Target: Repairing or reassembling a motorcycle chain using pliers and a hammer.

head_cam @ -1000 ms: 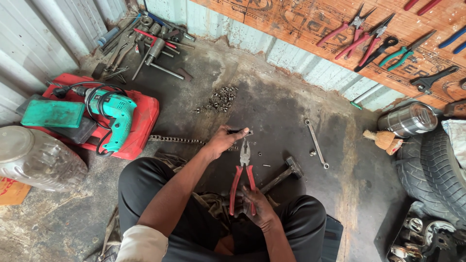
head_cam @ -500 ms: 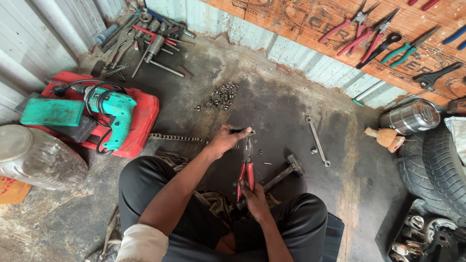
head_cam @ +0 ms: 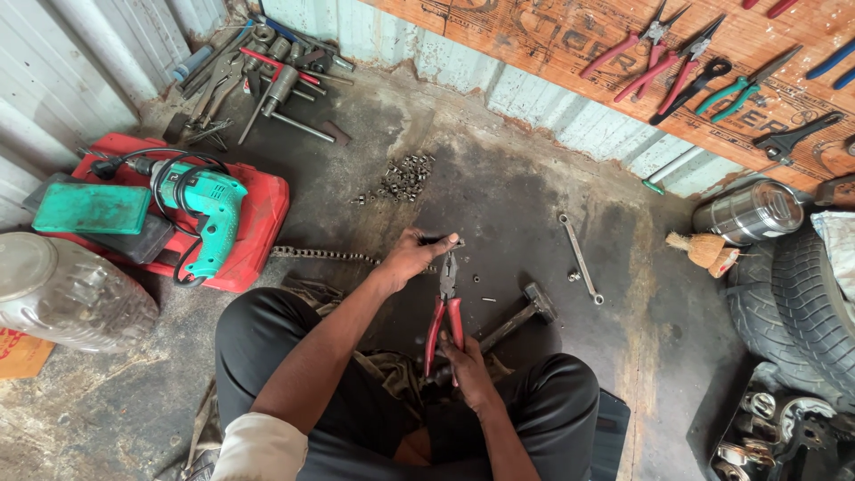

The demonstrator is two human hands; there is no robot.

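My right hand (head_cam: 465, 367) grips the red handles of a pair of pliers (head_cam: 445, 307), whose jaws point away from me and close on the end of a metal chain. My left hand (head_cam: 411, 256) pinches that chain end right at the plier jaws. The chain (head_cam: 322, 255) runs left across the dark concrete floor toward the red case. I sit on the floor with my knees apart, in black trousers.
A hammer (head_cam: 517, 321) lies just right of the pliers, a spanner (head_cam: 580, 256) farther right. A pile of small nuts (head_cam: 403, 176) sits ahead. A green drill (head_cam: 207, 207) rests on a red case at left, near a plastic jug (head_cam: 71, 294). Tyres (head_cam: 802, 303) stand at right.
The pliers' handles have closed together, and my right hand has shifted up to grip them. My left hand stays on the chain end.
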